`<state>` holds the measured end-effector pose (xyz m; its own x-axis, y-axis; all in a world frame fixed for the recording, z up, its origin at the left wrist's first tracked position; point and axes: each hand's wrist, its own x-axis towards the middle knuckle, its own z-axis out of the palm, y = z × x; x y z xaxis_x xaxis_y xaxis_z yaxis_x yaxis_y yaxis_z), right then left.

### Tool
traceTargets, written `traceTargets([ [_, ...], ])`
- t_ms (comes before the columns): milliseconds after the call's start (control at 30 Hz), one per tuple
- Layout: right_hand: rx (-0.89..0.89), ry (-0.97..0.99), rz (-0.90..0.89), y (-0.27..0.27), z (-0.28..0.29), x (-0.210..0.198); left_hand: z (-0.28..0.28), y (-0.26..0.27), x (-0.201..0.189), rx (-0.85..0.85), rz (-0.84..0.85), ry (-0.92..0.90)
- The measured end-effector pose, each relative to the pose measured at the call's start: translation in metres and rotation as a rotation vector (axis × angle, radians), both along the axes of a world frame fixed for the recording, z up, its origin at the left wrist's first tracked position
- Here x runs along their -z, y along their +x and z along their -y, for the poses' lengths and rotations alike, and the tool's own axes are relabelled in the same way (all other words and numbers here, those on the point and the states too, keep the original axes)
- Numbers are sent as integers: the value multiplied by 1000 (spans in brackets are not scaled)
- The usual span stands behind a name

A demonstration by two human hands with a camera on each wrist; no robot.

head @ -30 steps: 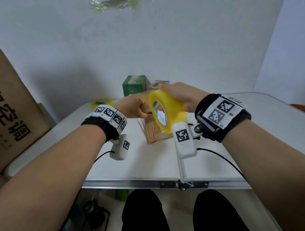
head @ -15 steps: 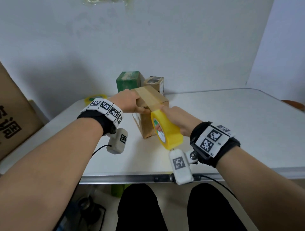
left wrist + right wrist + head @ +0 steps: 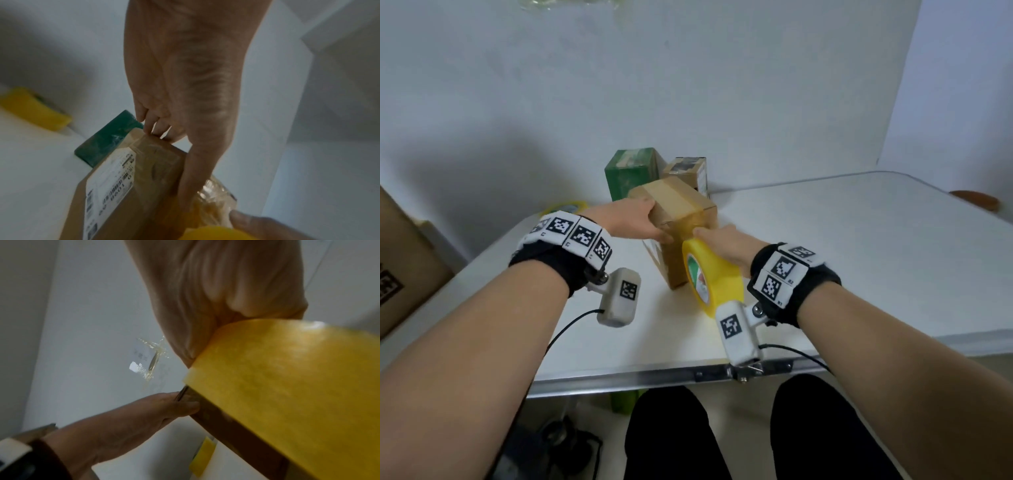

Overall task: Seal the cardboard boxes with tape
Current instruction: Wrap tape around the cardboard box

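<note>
right hand (image 3: 726, 245) fingers still grip the tape roll (image 3: 714, 279), now lower beside the box (image 3: 681, 219).

1. Bare forearms; each wrist wears a black band (image 3: 796, 294) topped with white square-coded tags (image 3: 571, 233).
2. A white camera pod (image 3: 619, 297) with a black cable hangs under each wrist.
3. Black trousers (image 3: 674, 442) at lower centre.

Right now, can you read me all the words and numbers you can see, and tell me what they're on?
White label on the brown cardboard box: barcode and digits, too blurred to read.
Large carton at the left edge: dark printed characters, cut off, unreadable.
Tape roll core label: green, red and white print, too small to read.
Wrist bands: square code patterns; tiny letters beside them unreadable.
</note>
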<state>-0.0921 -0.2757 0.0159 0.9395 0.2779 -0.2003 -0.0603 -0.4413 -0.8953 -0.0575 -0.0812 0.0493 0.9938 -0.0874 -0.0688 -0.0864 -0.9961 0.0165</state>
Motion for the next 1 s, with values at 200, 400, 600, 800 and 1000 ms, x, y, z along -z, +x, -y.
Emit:
traceTargets([
  [200,136,-165,107,22,-11,9,-8,7,-16,-76,-66,-369],
  [400,133,-149,139,36,-15,15,-16,43,-14,-78,35,-79],
  [600,126,-136,113,47,-18,17,-6,50,2,-4,11,-88],
  [800,142,-145,107,49,-23,14,33,10,14,298,13,-233],
  [1000,112,-142,89,46,-20,13,32,2,15,342,-4,-326],
])
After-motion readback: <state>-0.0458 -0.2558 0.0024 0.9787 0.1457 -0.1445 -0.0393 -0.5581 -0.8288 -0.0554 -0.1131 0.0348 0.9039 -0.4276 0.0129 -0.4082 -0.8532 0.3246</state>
